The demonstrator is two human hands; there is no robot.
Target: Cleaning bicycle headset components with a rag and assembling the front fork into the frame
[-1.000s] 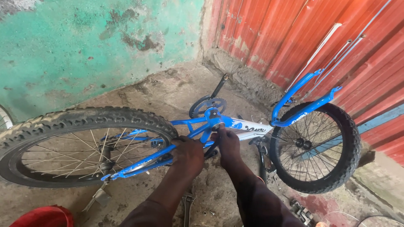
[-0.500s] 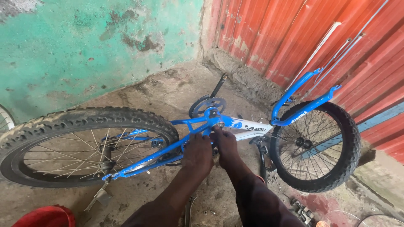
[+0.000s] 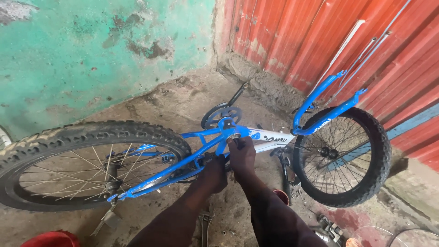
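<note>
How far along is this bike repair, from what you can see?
Already done, it seems: the blue bicycle frame lies on its side with the rear wheel in the frame and the front wheel in the fork. In hand: the left hand and right hand press at the hub by the chainring. Left, probably: no chain or near-side pedal shows, and a wrench lies on the floor.

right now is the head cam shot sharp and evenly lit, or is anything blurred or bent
Head view: soft, even daylight, no hard shadows or glare; the blue bicycle frame and the spoked, knobby front wheel look sharp; wide-lens bending curves the red corrugated metal wall; both forearms at the bottom edge are dark and slightly soft, left hand, right hand.
</note>
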